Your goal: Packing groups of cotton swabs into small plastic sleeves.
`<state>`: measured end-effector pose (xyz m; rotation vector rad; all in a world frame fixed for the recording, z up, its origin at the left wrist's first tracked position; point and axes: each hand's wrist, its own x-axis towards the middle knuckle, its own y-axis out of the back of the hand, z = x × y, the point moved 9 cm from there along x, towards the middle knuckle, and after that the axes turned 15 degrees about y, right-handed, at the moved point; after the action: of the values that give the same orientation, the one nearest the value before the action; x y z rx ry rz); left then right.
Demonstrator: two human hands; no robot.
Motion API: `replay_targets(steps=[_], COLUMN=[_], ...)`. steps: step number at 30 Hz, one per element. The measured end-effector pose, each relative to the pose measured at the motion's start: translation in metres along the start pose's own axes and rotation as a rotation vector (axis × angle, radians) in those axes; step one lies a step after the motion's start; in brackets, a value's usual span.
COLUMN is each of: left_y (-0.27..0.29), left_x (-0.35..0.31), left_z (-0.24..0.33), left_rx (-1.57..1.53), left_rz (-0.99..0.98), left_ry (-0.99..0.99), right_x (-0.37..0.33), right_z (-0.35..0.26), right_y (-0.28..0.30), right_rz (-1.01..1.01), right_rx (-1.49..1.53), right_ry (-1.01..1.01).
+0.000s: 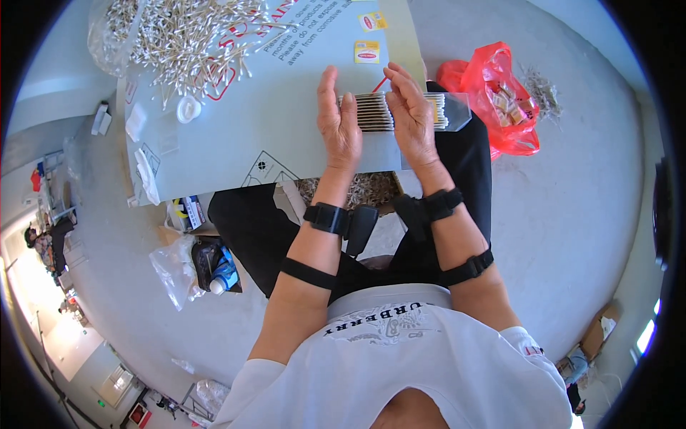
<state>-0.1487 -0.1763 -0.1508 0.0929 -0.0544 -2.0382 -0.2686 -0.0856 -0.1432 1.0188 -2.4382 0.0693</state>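
Note:
A flat row of cotton swabs [373,112] lies at the table's near right edge, partly inside a clear plastic bag [457,112]. My left hand [339,127] stands at the left end of the row, fingers stretched out and thumb touching the swab tips. Across the row rests my right hand [413,123], its fingers extended; it hides the middle of the swabs and part of the bag. White tips show again to the right of that hand, and the bag reaches past them over the table edge.
Loose cotton swabs [193,46] heap at the table's [236,136] far left, near a round white lid [189,109]. Two yellow-and-white labels [366,52] lie ahead. A red plastic bag [500,93] with small packs stands on the right floor. Below the table sits a box of swabs [361,190].

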Motion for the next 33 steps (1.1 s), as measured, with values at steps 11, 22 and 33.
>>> replay_targets(steps=[11, 22, 33], left_y=[-0.029, -0.03, -0.046], left_x=[-0.034, -0.038, -0.04], left_z=[0.002, -0.001, -0.003], left_rx=[1.125, 1.172, 1.178], left_rz=[-0.254, -0.252, -0.284], left_ry=[-0.287, -0.271, -0.258], right_x=[-0.013, -0.02, -0.031], right_z=[-0.013, -0.016, 0.023], right_y=[-0.006, 0.003, 0.048], right_rz=[-0.76, -0.724, -0.54], right_rx=[-0.737, -0.813, -0.756], right_ry=[0.374, 0.459, 0.12])
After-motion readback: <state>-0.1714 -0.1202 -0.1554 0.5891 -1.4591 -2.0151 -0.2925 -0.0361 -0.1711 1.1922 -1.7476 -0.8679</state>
